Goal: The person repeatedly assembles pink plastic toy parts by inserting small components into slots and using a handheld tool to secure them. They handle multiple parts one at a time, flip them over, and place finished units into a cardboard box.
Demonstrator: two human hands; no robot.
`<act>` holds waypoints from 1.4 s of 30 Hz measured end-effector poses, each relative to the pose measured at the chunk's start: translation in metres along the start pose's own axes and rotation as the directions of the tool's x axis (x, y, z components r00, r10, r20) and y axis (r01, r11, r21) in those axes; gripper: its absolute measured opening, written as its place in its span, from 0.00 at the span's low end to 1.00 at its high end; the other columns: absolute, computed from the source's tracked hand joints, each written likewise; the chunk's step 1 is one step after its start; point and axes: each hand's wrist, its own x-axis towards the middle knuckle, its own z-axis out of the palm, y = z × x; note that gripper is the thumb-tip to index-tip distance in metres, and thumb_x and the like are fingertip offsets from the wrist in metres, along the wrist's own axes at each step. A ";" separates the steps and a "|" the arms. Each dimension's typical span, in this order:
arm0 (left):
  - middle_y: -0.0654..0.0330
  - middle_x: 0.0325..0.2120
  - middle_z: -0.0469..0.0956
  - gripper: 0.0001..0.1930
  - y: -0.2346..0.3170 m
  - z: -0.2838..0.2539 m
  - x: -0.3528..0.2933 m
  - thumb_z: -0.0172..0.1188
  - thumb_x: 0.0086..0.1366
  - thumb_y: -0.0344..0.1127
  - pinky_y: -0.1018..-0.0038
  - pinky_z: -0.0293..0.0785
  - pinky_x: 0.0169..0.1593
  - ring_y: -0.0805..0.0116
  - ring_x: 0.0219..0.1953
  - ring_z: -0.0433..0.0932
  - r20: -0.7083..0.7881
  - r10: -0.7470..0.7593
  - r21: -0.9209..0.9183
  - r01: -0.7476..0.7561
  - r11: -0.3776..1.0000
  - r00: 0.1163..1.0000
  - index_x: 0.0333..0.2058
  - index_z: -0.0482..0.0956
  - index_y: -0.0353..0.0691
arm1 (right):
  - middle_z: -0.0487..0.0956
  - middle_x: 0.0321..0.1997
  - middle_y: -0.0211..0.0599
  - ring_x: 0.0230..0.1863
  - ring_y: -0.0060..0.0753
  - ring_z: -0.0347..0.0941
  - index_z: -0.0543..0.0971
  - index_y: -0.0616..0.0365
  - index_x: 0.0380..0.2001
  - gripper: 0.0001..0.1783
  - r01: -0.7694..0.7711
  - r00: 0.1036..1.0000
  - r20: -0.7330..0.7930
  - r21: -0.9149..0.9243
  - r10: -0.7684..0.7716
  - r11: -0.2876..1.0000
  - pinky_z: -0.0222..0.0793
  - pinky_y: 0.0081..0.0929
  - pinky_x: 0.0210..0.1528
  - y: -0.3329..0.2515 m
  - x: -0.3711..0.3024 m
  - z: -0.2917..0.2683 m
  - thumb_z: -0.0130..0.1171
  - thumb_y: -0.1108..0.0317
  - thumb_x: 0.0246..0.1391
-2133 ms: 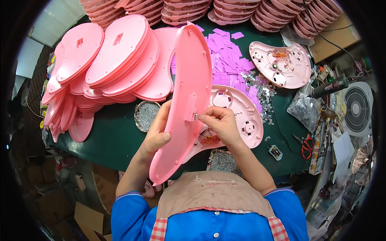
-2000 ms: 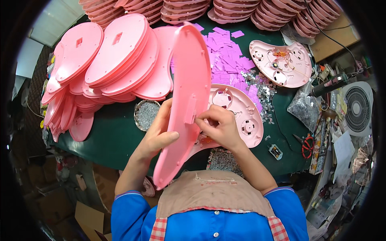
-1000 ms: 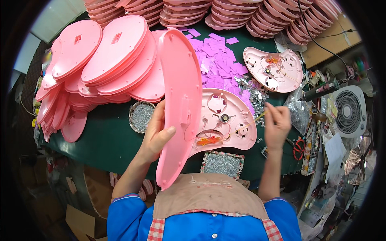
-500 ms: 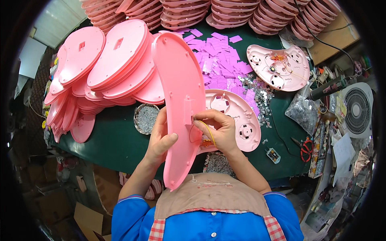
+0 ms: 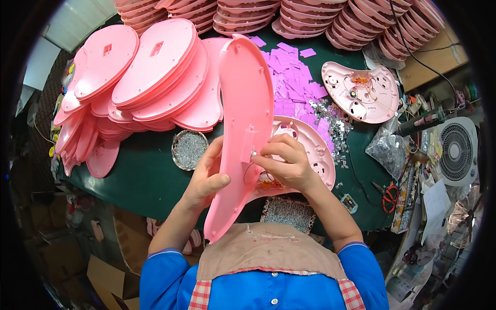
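Observation:
My left hand (image 5: pixel 206 175) grips a curved pink plastic cover (image 5: pixel 242 98) by its left edge, holding it steeply tilted over the near side of the table. Screw posts and a small raised box (image 5: pixel 250 142) stand on the face turned to the right. Against that box, my right hand (image 5: pixel 289 160) pinches a small silvery metal piece (image 5: pixel 253 153) between thumb and fingers. A thin wire loops just below it. Partly hidden behind the cover and right hand lies a pale pink shell (image 5: pixel 323 144) with round openings and some wires.
Stacked pink covers (image 5: pixel 155 62) fill the left side; piled shells (image 5: pixel 305 18) line the back. Purple pieces (image 5: pixel 292 77) and metal bits lie mid-table. A round dish (image 5: pixel 175 155) and a tray (image 5: pixel 267 206) hold small metal parts. Red-handled scissors (image 5: pixel 390 197) and a fan (image 5: pixel 457 147) are right.
The cover has shifted slightly right and tilted more, with both hands moving along. The yellow wire that showed below my right fingers is no longer visible there.

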 end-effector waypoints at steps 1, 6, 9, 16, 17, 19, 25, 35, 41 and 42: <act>0.52 0.64 0.68 0.54 0.002 0.000 0.001 0.74 0.54 0.57 0.59 0.63 0.71 0.60 0.68 0.67 0.005 -0.013 -0.008 0.013 1.000 1.000 0.71 0.58 0.36 | 0.83 0.38 0.35 0.36 0.36 0.80 0.86 0.59 0.37 0.18 0.006 0.999 0.034 0.007 -0.006 1.000 0.78 0.30 0.34 0.001 0.000 0.001 0.66 0.74 0.36; 0.52 0.68 0.64 0.55 0.003 -0.003 0.004 0.73 0.56 0.58 0.59 0.62 0.71 0.59 0.70 0.65 0.068 0.021 0.088 -0.027 0.996 0.997 0.73 0.55 0.36 | 0.84 0.41 0.38 0.37 0.35 0.82 0.86 0.61 0.38 0.14 -0.194 0.979 0.102 0.241 0.174 0.951 0.78 0.30 0.35 -0.003 -0.004 0.001 0.70 0.78 0.44; 0.52 0.71 0.57 0.55 0.003 0.000 0.005 0.67 0.60 0.63 0.58 0.59 0.72 0.59 0.72 0.61 0.108 0.009 0.163 -0.026 0.986 0.994 0.74 0.53 0.36 | 0.83 0.41 0.36 0.38 0.28 0.80 0.88 0.62 0.41 0.10 -0.505 0.855 0.153 0.467 0.496 0.726 0.76 0.27 0.39 -0.015 -0.021 0.005 0.71 0.78 0.53; 0.48 0.72 0.53 0.62 -0.025 -0.017 0.014 0.59 0.59 0.77 0.56 0.54 0.74 0.57 0.75 0.53 0.252 0.073 0.147 -0.112 0.983 0.965 0.76 0.45 0.35 | 0.73 0.44 0.31 0.47 0.25 0.72 0.87 0.60 0.39 0.12 -0.612 0.732 0.166 0.586 0.661 0.530 0.69 0.22 0.53 -0.027 -0.029 0.027 0.74 0.80 0.50; 0.49 0.71 0.55 0.62 -0.025 -0.021 0.014 0.60 0.58 0.76 0.57 0.55 0.73 0.58 0.74 0.55 0.252 0.068 0.174 -0.114 0.978 0.965 0.75 0.46 0.35 | 0.73 0.45 0.31 0.46 0.25 0.72 0.87 0.60 0.38 0.11 -0.619 0.708 0.157 0.608 0.689 0.497 0.70 0.23 0.51 -0.029 -0.030 0.030 0.74 0.79 0.50; 0.50 0.69 0.59 0.62 -0.022 -0.025 0.013 0.62 0.57 0.75 0.58 0.56 0.73 0.59 0.73 0.58 0.249 0.057 0.231 -0.116 0.966 0.967 0.75 0.48 0.34 | 0.73 0.45 0.32 0.44 0.24 0.72 0.87 0.60 0.36 0.09 -0.623 0.657 0.140 0.654 0.740 0.429 0.71 0.23 0.48 -0.033 -0.033 0.035 0.74 0.78 0.50; 0.54 0.58 0.73 0.42 -0.009 -0.014 -0.001 0.63 0.66 0.62 0.67 0.69 0.63 0.67 0.60 0.73 -0.005 0.040 0.097 -0.039 0.994 0.999 0.65 0.66 0.32 | 0.71 0.57 0.42 0.58 0.35 0.73 0.87 0.61 0.41 0.09 -0.611 0.623 0.046 0.653 0.781 0.449 0.72 0.33 0.61 -0.047 -0.036 0.038 0.68 0.76 0.57; 0.53 0.49 0.79 0.16 0.035 0.026 -0.021 0.52 0.75 0.34 0.70 0.72 0.56 0.61 0.48 0.79 -0.097 0.368 0.651 -0.221 0.726 0.925 0.54 0.77 0.31 | 0.77 0.55 0.49 0.56 0.45 0.76 0.78 0.64 0.58 0.22 -0.679 0.672 -0.307 0.109 0.674 0.726 0.72 0.35 0.58 -0.038 -0.071 -0.039 0.61 0.75 0.59; 0.66 0.35 0.62 0.16 -0.005 0.017 -0.015 0.60 0.67 0.18 0.85 0.62 0.39 0.78 0.36 0.65 -0.117 0.544 0.814 -0.233 0.532 0.831 0.52 0.83 0.33 | 0.79 0.33 0.31 0.37 0.37 0.77 0.87 0.53 0.35 0.08 -0.681 0.604 -0.151 -0.608 0.783 0.408 0.65 0.35 0.48 -0.001 -0.170 -0.145 0.71 0.68 0.50; 0.65 0.40 0.65 0.16 -0.029 0.009 -0.011 0.57 0.67 0.16 0.84 0.68 0.43 0.77 0.39 0.69 -0.158 0.564 0.754 -0.270 0.599 0.810 0.53 0.80 0.32 | 0.79 0.32 0.30 0.37 0.37 0.76 0.87 0.52 0.34 0.08 -0.663 0.612 -0.152 -0.633 0.776 0.400 0.64 0.36 0.50 0.000 -0.181 -0.148 0.72 0.67 0.49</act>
